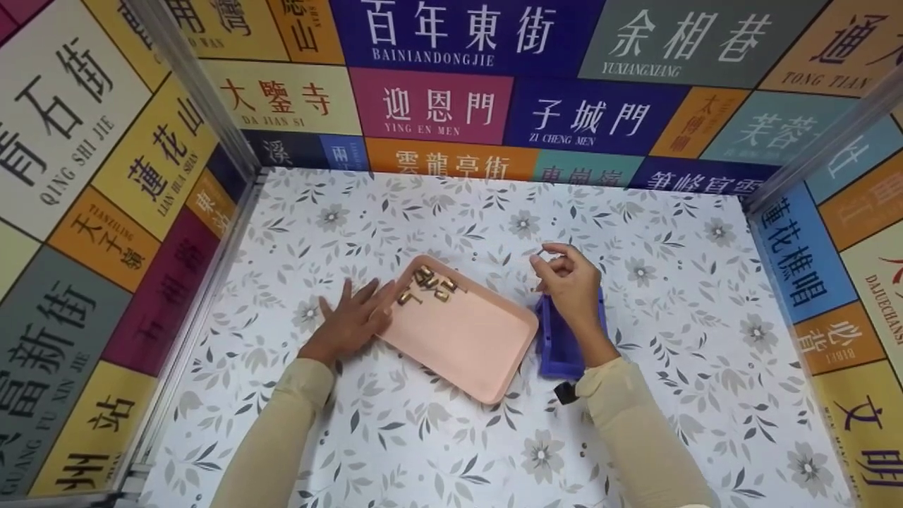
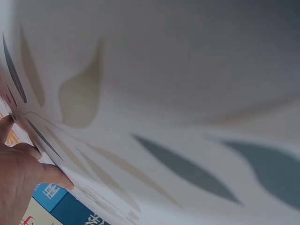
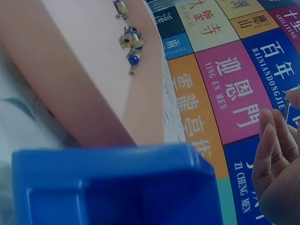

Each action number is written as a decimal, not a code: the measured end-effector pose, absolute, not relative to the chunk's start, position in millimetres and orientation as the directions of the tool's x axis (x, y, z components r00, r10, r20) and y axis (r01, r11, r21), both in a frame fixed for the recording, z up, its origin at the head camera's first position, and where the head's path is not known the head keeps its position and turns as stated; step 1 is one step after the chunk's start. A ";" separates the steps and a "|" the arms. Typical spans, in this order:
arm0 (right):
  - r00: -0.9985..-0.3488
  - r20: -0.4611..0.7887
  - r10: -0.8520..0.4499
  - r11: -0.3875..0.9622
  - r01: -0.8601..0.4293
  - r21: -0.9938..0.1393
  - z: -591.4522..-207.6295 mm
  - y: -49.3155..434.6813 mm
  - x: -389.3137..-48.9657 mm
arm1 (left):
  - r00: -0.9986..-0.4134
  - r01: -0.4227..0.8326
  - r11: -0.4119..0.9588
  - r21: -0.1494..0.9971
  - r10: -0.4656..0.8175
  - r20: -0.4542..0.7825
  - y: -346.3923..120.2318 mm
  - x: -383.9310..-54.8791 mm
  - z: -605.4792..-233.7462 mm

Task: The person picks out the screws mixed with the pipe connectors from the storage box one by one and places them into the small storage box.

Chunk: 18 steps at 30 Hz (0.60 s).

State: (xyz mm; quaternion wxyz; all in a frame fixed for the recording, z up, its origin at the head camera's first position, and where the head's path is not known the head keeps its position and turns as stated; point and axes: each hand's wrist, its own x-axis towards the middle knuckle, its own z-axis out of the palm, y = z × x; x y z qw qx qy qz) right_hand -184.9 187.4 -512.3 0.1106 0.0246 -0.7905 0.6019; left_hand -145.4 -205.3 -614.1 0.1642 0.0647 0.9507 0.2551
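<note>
My right hand (image 1: 570,282) pinches a thin threaded metal piece, which looks like a screw (image 3: 287,112), between thumb and fingertips. It is held over the far end of a blue bin (image 1: 561,361). To the bin's left lies a peach-coloured tray (image 1: 465,346), turned at an angle. Several small brass-coloured metal parts (image 1: 427,283) are bunched at its far left corner; the right wrist view shows blue ends on some. My left hand (image 1: 353,319) has its fingers spread on the tabletop, its thumb side at the tray's left rim.
White cloth with grey leaves and flowers covers the table (image 1: 423,451). Panels with coloured street-name blocks (image 1: 437,106) stand along the back and both sides. A small black object (image 1: 565,392) shows at the right cuff, by the bin's near end.
</note>
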 end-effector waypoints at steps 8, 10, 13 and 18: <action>-0.966 0.235 0.112 0.323 -0.188 -0.928 -520.8 210.1 -183.1 | -0.945 0.064 0.866 0.496 0.213 -0.250 -208.4 -143.4 -616.0; -0.965 0.231 0.124 0.323 -0.181 -0.929 -522.0 215.1 -182.3 | -0.945 0.061 0.866 0.496 0.210 -0.251 -208.0 -143.5 -615.9; -0.966 0.220 0.139 0.321 -0.166 -0.932 -523.2 221.9 -180.7 | -0.944 0.059 0.868 0.493 0.210 -0.256 -207.5 -143.7 -615.6; -0.966 0.207 0.155 0.314 -0.151 -0.937 -525.4 232.0 -178.2 | -0.942 0.056 0.869 0.491 0.209 -0.262 -207.0 -143.3 -614.2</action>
